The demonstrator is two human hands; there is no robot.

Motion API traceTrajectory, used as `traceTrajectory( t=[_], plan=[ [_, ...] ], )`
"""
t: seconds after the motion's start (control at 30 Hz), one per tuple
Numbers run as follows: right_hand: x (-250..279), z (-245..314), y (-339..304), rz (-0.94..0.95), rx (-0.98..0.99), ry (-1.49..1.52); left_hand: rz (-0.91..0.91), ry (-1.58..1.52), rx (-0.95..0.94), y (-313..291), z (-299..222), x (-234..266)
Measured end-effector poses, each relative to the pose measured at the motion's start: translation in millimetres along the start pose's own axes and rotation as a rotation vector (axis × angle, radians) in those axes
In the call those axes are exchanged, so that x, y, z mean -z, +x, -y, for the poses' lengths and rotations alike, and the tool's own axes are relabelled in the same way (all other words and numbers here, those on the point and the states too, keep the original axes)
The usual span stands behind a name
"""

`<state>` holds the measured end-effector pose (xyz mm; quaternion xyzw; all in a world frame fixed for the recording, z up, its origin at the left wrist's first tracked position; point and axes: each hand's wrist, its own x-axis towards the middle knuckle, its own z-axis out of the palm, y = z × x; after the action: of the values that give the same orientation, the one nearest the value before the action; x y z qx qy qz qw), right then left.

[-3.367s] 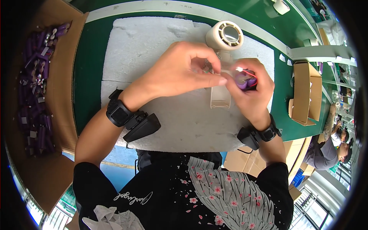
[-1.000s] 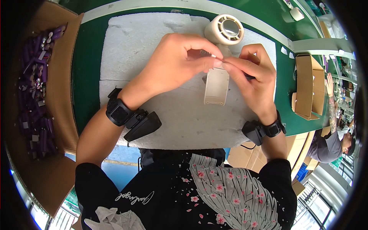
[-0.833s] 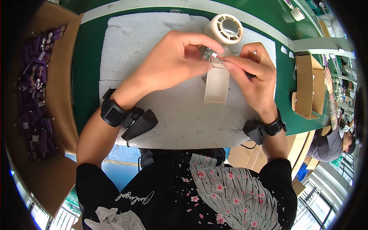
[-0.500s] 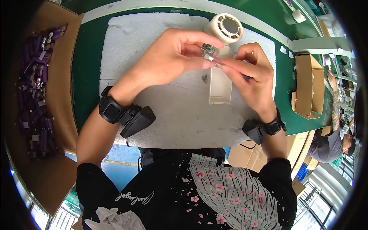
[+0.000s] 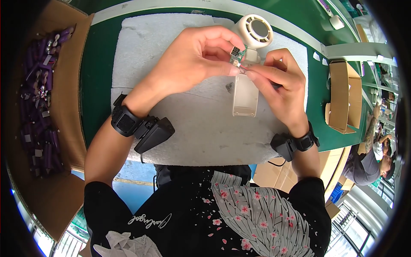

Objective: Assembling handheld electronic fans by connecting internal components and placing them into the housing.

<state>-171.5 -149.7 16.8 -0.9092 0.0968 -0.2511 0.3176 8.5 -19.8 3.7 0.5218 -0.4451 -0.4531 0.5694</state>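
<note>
My left hand (image 5: 190,62) pinches a small green circuit board (image 5: 238,53) between thumb and fingers. A small white connector (image 5: 237,64) sits at the board's lower edge. Thin wires (image 5: 243,70) run from there to my right hand (image 5: 280,83), whose thumb and forefinger close on them. Just beyond my hands lies a cream handheld fan (image 5: 253,31), its round grille facing up. An open cream handle shell (image 5: 245,100) extends below it toward me. My fingers partly hide where the wires and fan neck run.
A white foam mat (image 5: 188,132) covers the green bench (image 5: 98,85). At left stands a large carton (image 5: 68,94) with several purple-wrapped battery cells (image 5: 40,98). A small open carton (image 5: 342,96) is at right. Another person (image 5: 366,165) works at far right.
The circuit board has turned in my left fingers and shifted slightly right and up. My right hand has barely moved. The person at far right has changed arm position.
</note>
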Motion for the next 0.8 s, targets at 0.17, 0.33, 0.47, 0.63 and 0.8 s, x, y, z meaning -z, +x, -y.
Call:
traceTrajectory(
  t=[0.17,0.33,0.47,0.63,0.8],
  plan=[
    [-0.8,-2.8,-1.7,0.029,0.006,0.016,-0.003,0.054,0.008,-0.7,0.0,-0.4],
    [-1.4,-2.4,0.1,0.056,0.050,-0.002,-0.005,0.092,-0.028,-2.2,2.0,-3.0],
    [-2.1,-3.8,-0.8,0.043,0.051,-0.016,-0.009,0.261,-0.215,-2.7,6.1,-8.8],
    [-3.6,12.3,-0.9,0.011,-0.196,0.051,-0.059,0.289,-0.233,-3.7,6.8,-15.9],
    [-6.0,19.1,4.4,-0.050,-0.223,0.046,-0.078,0.286,-0.207,-3.5,9.5,-16.2]
  ],
)
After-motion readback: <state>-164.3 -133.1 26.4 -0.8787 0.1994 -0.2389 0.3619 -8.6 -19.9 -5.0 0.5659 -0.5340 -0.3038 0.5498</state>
